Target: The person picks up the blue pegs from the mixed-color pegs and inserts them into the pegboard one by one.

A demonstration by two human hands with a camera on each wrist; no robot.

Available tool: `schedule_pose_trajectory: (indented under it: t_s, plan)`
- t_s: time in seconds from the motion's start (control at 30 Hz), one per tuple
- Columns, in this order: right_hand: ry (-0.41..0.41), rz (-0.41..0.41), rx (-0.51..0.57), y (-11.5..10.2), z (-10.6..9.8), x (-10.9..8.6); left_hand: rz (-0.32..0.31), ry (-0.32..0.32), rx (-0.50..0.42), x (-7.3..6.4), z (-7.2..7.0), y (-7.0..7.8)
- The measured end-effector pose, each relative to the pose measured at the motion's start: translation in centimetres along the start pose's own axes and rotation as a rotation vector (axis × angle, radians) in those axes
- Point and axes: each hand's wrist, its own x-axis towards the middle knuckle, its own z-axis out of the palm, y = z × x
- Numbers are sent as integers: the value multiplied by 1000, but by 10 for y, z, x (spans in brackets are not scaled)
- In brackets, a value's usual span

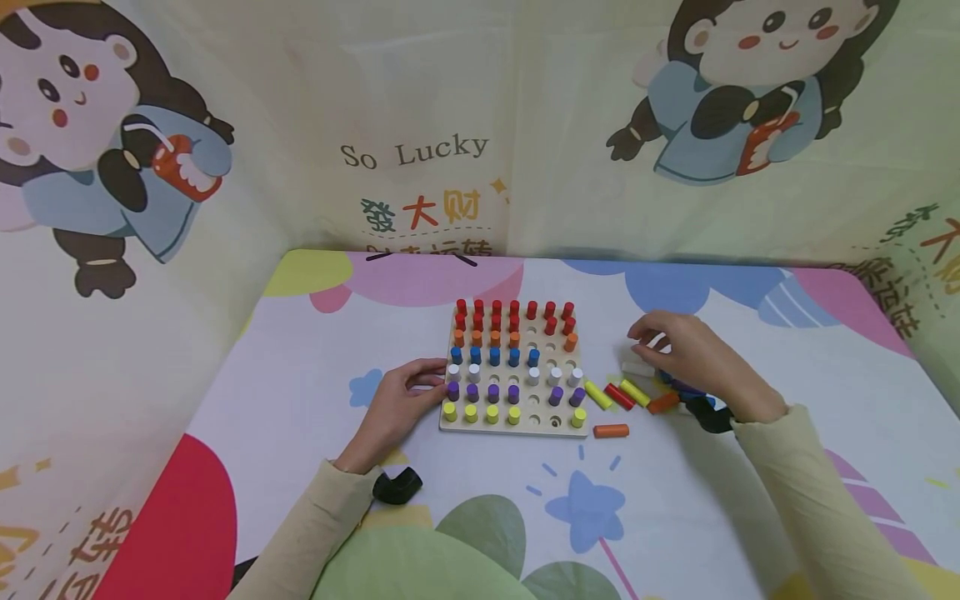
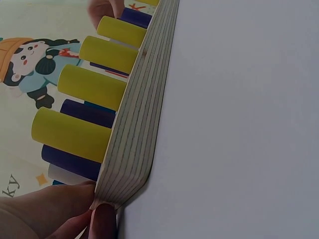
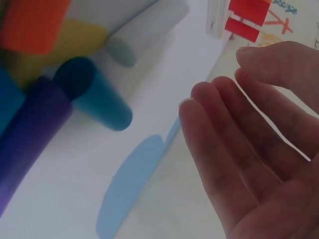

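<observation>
A wooden pegboard [image 1: 510,432] lies on the table, with rows of red, orange, blue, white, purple and yellow pegs standing in it and some holes bare. At its left edge my left hand [image 1: 397,407] holds on; the left wrist view shows thumb and fingers pinching the board's corner beside a yellow peg [image 2: 72,134]. Over the loose pegs to the right of the board hovers my right hand [image 1: 693,358], fingers relaxed and nothing in them. Below it, the right wrist view shows a white peg [image 3: 149,32], a teal-blue peg [image 3: 94,97] and a purple peg [image 3: 32,129].
Between board and right hand lie more loose pegs, among them a yellow peg [image 1: 597,396], a red peg [image 1: 619,397] and an orange peg [image 1: 611,431]. A printed cloth [image 1: 300,467] covers the table. Behind it hangs a patterned curtain [image 1: 555,167].
</observation>
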Motion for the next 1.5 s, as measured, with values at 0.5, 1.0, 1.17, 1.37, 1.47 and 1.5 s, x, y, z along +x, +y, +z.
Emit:
schedule_pose_trajectory:
  t_s: [0.5, 1.0, 1.17, 1.37, 1.47, 1.5]
  plan:
    - [32, 40, -5, 12, -1, -7, 4, -1, -4, 0, -3, -2]
    - [-14, 98, 9, 24, 3, -10, -1, -5, -11, 0, -3, -3]
    - [-51, 126, 29, 27, 3, -8, 0, -10, -18, 1, -3, -3]
    - [-83, 167, 41, 30, 4, -8, 2, -13, -22, 1, -3, -3]
    - [-89, 169, 45, 31, 5, -8, 1, -13, -21, 1, -3, -3]
    - [-89, 170, 46, 31, 6, -8, 1, -13, -20, 1, -3, -3]
